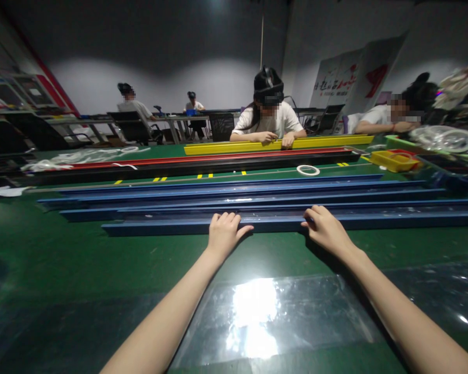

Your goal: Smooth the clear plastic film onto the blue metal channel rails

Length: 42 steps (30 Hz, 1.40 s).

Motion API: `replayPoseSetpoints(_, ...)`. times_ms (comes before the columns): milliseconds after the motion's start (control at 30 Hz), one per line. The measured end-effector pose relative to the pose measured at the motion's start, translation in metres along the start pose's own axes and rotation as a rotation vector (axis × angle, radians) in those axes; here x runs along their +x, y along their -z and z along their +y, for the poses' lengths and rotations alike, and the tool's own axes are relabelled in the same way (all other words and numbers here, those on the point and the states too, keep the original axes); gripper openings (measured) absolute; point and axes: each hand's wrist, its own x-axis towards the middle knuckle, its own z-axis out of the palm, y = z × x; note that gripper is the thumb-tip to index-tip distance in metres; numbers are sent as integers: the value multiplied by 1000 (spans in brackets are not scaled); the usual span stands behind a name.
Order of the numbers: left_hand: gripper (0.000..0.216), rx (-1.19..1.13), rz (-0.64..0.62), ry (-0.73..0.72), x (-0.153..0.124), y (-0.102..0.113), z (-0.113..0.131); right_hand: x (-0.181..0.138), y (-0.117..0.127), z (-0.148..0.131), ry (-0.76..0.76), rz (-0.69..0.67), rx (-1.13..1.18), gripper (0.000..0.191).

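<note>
Left hand [223, 234]: fingers over long, straight, shiny blue rail [276, 225], thumb out | Right hand [324, 228]: curled at same rail | can't tell if either grips | Rail: on smooth green table [140, 267]

Rear wall [159, 78]: dark in the upper part, pale grey below, the boundary scalloped. Left: a red band [57, 88] slopes down toward the rear. Right: a pale banner [337, 78] carries red and black characters. Desks [175, 118] stand before the wall, with dark chairs [130, 127] nearby. Foreground: green table [159, 262]; bright glare [255, 301] over its near part.
</note>
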Motion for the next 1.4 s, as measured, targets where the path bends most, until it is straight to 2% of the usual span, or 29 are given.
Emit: replayPoseSetpoints(1400,45,-9,-15,6,1,0,-1,1,-3,5,11,-16,-13,4)
